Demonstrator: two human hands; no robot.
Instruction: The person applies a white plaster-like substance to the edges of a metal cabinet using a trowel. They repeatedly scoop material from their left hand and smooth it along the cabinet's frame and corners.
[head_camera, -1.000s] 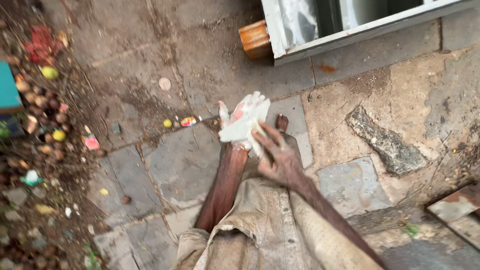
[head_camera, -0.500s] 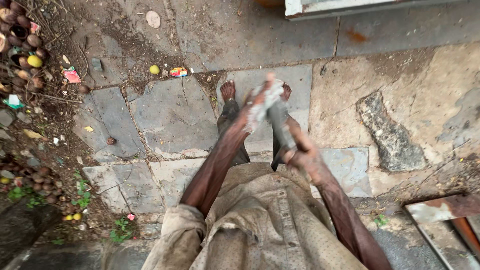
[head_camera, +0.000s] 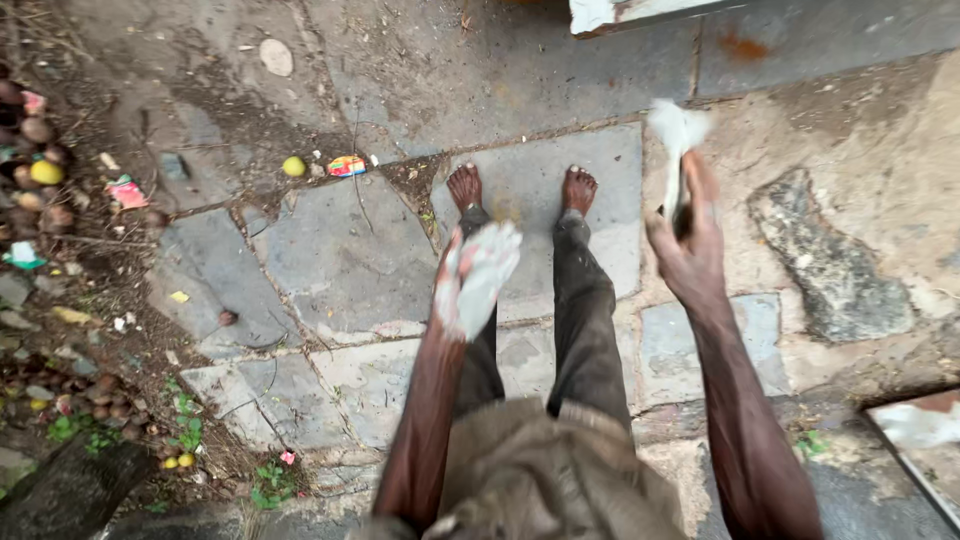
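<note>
I stand barefoot on grey stone paving (head_camera: 330, 250), looking down at my feet (head_camera: 520, 188). My left hand (head_camera: 478, 278) wears a white glove and holds nothing, its fingers loosely extended above my left leg. My right hand (head_camera: 688, 248) is raised to the right, bare, and pinches a second white glove (head_camera: 676, 135) that sticks up from its fingers. The two hands are well apart.
A small yellow fruit (head_camera: 293, 166) and a coloured wrapper (head_camera: 346, 166) lie on the paving ahead of my feet. Fallen fruit, litter and dirt line the left edge (head_camera: 45, 180). A white frame corner (head_camera: 620, 12) sits at the top, a rough stone patch (head_camera: 825, 265) at right.
My hands were joined in front of me around the white glove on the left hand; they have now separated, the right swinging out to the right with another glove.
</note>
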